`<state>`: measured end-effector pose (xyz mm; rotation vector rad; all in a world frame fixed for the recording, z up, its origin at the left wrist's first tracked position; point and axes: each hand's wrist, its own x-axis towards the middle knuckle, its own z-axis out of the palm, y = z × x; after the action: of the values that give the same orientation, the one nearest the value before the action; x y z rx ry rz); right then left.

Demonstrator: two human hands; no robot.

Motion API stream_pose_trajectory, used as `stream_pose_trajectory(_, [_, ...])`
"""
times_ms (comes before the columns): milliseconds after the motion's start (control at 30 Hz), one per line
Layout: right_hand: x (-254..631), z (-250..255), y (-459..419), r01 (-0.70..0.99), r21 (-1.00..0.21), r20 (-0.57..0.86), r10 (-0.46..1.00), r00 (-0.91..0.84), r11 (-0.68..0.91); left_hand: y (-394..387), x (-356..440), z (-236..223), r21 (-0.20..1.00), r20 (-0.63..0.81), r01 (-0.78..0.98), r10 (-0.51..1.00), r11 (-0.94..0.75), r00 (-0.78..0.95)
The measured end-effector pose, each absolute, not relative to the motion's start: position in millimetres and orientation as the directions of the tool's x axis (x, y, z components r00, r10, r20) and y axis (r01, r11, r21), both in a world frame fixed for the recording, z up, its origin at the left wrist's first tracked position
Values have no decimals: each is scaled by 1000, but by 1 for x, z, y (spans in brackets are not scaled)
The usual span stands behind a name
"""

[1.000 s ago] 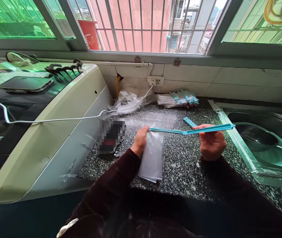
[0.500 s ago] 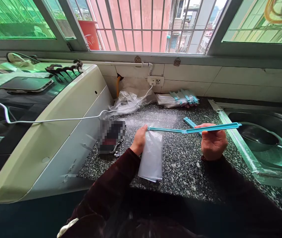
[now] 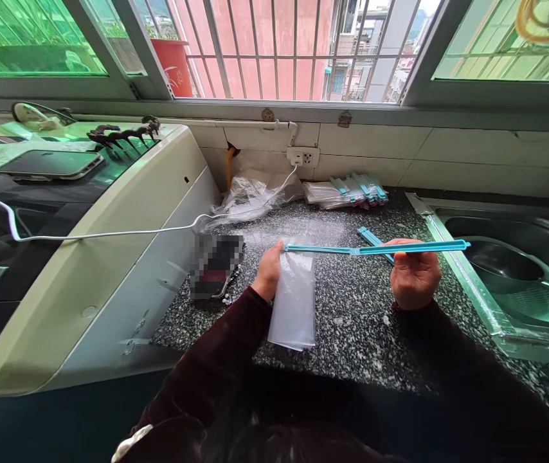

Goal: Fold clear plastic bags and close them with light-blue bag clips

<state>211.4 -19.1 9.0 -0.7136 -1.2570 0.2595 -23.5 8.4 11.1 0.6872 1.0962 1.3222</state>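
A long blue plastic sealing clip (image 3: 375,247) is spread out nearly straight above the speckled countertop (image 3: 351,321). My right hand (image 3: 414,276) is closed round its right arm. My left hand (image 3: 269,270) pinches the top edge of a clear plastic bag (image 3: 294,302), which hangs down flat. The clip's left end sits along the top of the bag beside my left fingers. Another blue clip (image 3: 368,238) lies on the counter just behind the one I hold.
A stack of bagged blue clips (image 3: 346,191) and crumpled clear plastic (image 3: 250,196) lie by the tiled wall. A steel sink (image 3: 510,270) holding a bowl is at the right. A white appliance (image 3: 86,244) with a phone (image 3: 53,164) and white cable is at the left.
The clip has straightened and shifted slightly right and up. The bag and my left hand have risen a little toward it.
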Motion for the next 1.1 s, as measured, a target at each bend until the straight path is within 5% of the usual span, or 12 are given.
stream_pose_trajectory(333, [212, 0, -16, 151, -688, 709, 612, 349, 710, 13, -25, 5, 873, -273, -447, 955, 195, -116])
stream_pose_trajectory(700, [215, 6, -21, 389, -671, 701, 711, 55, 631, 19, -24, -3, 860, -331, -414, 943, 296, -13])
stream_pose_trajectory(867, [211, -2, -17, 535, -551, 673, 720, -169, 640, 19, -24, -8, 859, -337, -406, 941, 312, 9])
stream_pose_trajectory(1100, [209, -4, -16, 578, -466, 709, 673, -209, 670, 19, -25, -9, 865, -323, -400, 946, 302, 16])
